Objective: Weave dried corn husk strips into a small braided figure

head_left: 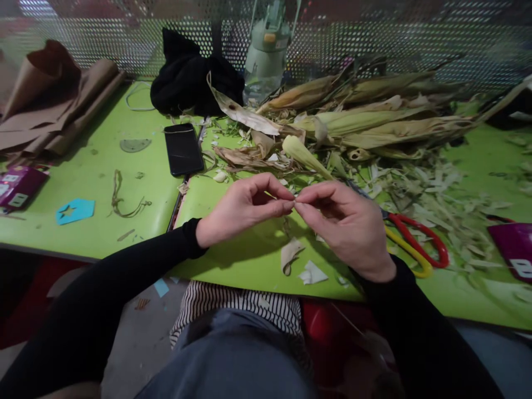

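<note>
My left hand (253, 205) and my right hand (347, 221) meet above the green table, thumb and forefinger of each pinched together. Their fingertips touch, and whatever is between them is too small to make out. Just below lie a curled scrap of dry corn husk (290, 255) and a pale torn scrap (312, 273). Beyond the hands, a rolled pale-green husk piece (305, 155) leans towards my right knuckles. Scissors with red and yellow handles (421, 241) rest beside my right wrist, their blades partly hidden behind the hand.
Dry corn husks (374, 124) are heaped at the back, with shredded strips (440, 194) to the right. A black phone (183, 149), a black cloth bundle (191, 83), a water bottle (266, 61), brown paper (54, 105) and a blue paper piece (75, 211) also occupy the green table (145, 221).
</note>
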`<state>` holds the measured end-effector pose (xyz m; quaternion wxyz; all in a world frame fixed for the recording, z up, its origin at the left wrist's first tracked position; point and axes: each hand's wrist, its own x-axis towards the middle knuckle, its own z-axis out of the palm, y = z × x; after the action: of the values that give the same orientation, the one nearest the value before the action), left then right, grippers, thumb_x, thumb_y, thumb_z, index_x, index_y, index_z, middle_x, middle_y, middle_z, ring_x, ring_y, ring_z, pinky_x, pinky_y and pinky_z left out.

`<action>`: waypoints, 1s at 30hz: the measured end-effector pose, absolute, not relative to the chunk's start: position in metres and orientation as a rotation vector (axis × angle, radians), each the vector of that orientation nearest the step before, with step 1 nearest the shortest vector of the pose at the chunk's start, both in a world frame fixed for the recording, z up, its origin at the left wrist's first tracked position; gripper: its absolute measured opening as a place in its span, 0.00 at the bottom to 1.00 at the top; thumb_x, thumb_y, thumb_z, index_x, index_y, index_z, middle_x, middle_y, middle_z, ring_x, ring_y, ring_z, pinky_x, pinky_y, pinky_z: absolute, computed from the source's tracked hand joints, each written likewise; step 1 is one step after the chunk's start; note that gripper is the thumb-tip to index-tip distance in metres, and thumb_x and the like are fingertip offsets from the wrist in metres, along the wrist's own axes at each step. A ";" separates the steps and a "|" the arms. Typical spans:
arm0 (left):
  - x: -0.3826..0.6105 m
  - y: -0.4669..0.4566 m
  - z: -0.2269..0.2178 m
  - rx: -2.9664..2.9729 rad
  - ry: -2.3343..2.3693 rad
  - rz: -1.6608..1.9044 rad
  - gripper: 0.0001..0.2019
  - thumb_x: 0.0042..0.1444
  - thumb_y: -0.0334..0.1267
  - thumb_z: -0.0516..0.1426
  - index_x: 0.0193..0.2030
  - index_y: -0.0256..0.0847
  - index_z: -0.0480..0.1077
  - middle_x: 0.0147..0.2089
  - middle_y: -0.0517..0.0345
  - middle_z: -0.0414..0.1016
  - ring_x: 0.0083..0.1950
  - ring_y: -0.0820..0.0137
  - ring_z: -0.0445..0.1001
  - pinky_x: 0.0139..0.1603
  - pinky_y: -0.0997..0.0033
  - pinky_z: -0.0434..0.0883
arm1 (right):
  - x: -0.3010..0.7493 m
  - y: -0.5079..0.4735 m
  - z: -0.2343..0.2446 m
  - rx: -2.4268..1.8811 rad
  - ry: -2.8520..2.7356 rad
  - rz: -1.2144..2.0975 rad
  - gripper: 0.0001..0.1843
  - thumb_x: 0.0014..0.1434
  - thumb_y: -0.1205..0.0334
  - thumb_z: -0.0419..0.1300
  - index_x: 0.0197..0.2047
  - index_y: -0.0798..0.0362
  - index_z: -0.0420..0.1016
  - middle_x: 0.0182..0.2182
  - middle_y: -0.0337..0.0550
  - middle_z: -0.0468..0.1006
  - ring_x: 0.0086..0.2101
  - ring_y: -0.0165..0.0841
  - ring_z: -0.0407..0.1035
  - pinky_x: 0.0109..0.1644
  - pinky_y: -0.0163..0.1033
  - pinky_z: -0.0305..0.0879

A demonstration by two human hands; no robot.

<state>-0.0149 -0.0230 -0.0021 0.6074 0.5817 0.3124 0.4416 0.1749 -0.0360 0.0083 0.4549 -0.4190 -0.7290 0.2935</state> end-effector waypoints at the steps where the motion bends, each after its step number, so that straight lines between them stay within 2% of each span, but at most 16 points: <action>1: -0.016 -0.023 0.001 1.375 0.729 1.022 0.12 0.56 0.38 0.66 0.42 0.35 0.71 0.39 0.57 0.77 0.37 0.76 0.77 0.39 0.75 0.75 | 0.177 -0.035 0.009 -1.034 -1.759 0.720 0.04 0.58 0.68 0.66 0.36 0.48 0.78 0.32 0.36 0.82 0.31 0.29 0.76 0.36 0.35 0.74; 4: -0.024 -0.018 0.010 1.504 0.844 1.018 0.14 0.60 0.38 0.63 0.49 0.35 0.71 0.43 0.55 0.78 0.39 0.75 0.78 0.38 0.76 0.76 | 0.187 -0.027 0.010 -1.076 -1.590 0.649 0.04 0.56 0.67 0.68 0.35 0.48 0.79 0.31 0.35 0.81 0.29 0.27 0.73 0.33 0.34 0.71; 9: -0.036 -0.004 0.020 1.789 1.136 0.965 0.09 0.62 0.38 0.60 0.42 0.34 0.74 0.39 0.54 0.79 0.36 0.75 0.74 0.35 0.76 0.72 | 0.205 -0.006 0.004 -1.042 -1.355 0.654 0.04 0.55 0.64 0.70 0.35 0.47 0.80 0.29 0.33 0.80 0.26 0.25 0.70 0.30 0.33 0.68; 12: -0.030 0.003 0.019 2.044 1.290 0.852 0.07 0.63 0.36 0.58 0.40 0.35 0.76 0.40 0.53 0.81 0.37 0.72 0.75 0.39 0.72 0.72 | 0.207 -0.001 0.002 -1.032 -1.343 0.660 0.04 0.55 0.63 0.70 0.35 0.48 0.80 0.29 0.33 0.79 0.26 0.26 0.70 0.30 0.33 0.67; 15: -0.018 0.009 0.013 2.314 1.397 0.584 0.09 0.61 0.32 0.58 0.46 0.34 0.77 0.47 0.47 0.81 0.45 0.65 0.77 0.50 0.63 0.72 | 0.204 -0.002 0.003 -1.091 -1.356 0.641 0.04 0.55 0.64 0.70 0.34 0.48 0.80 0.29 0.35 0.79 0.26 0.26 0.69 0.30 0.34 0.67; 17: -0.011 0.014 0.008 2.363 1.402 0.439 0.13 0.60 0.35 0.60 0.51 0.34 0.76 0.52 0.45 0.81 0.51 0.60 0.77 0.55 0.58 0.71 | 0.201 -0.003 0.003 -1.122 -1.392 0.649 0.04 0.55 0.64 0.69 0.33 0.48 0.79 0.28 0.36 0.79 0.26 0.27 0.68 0.30 0.35 0.67; 19: -0.007 0.017 0.003 2.288 1.399 0.414 0.14 0.60 0.39 0.61 0.50 0.35 0.77 0.51 0.46 0.82 0.50 0.61 0.78 0.53 0.60 0.72 | 0.196 -0.004 0.001 -1.134 -1.463 0.699 0.03 0.55 0.63 0.68 0.33 0.49 0.78 0.28 0.36 0.78 0.27 0.28 0.68 0.31 0.35 0.68; 21: -0.004 0.018 -0.002 2.164 1.395 0.458 0.11 0.60 0.40 0.61 0.46 0.37 0.77 0.46 0.50 0.83 0.45 0.64 0.79 0.47 0.65 0.73 | 0.192 -0.005 -0.003 -1.138 -1.536 0.769 0.03 0.56 0.62 0.67 0.33 0.50 0.77 0.28 0.37 0.77 0.27 0.28 0.69 0.33 0.36 0.69; 24: -0.002 0.015 -0.007 2.010 1.318 0.605 0.06 0.59 0.36 0.61 0.43 0.38 0.75 0.43 0.55 0.83 0.41 0.68 0.79 0.43 0.69 0.72 | 0.188 -0.006 -0.006 -1.153 -1.581 0.824 0.04 0.56 0.61 0.66 0.33 0.51 0.76 0.28 0.37 0.77 0.28 0.28 0.68 0.34 0.36 0.70; 27: -0.001 0.008 -0.011 1.851 1.127 0.872 0.07 0.58 0.31 0.60 0.44 0.37 0.72 0.43 0.54 0.81 0.40 0.72 0.78 0.43 0.72 0.73 | 0.187 -0.008 -0.004 -1.175 -1.555 0.837 0.05 0.56 0.61 0.67 0.34 0.51 0.76 0.28 0.37 0.77 0.27 0.28 0.68 0.33 0.35 0.70; 30: 0.002 0.001 -0.013 1.638 0.931 1.077 0.10 0.57 0.32 0.61 0.44 0.37 0.68 0.45 0.53 0.78 0.40 0.74 0.77 0.44 0.73 0.73 | 0.187 -0.012 -0.001 -1.133 -1.534 0.864 0.05 0.56 0.61 0.68 0.34 0.51 0.76 0.27 0.36 0.77 0.26 0.27 0.69 0.31 0.33 0.70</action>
<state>0.0022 0.0015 -0.0133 0.4668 0.6675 0.3794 0.4389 0.1872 -0.0119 -0.0009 0.5004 -0.4687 -0.6343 0.3573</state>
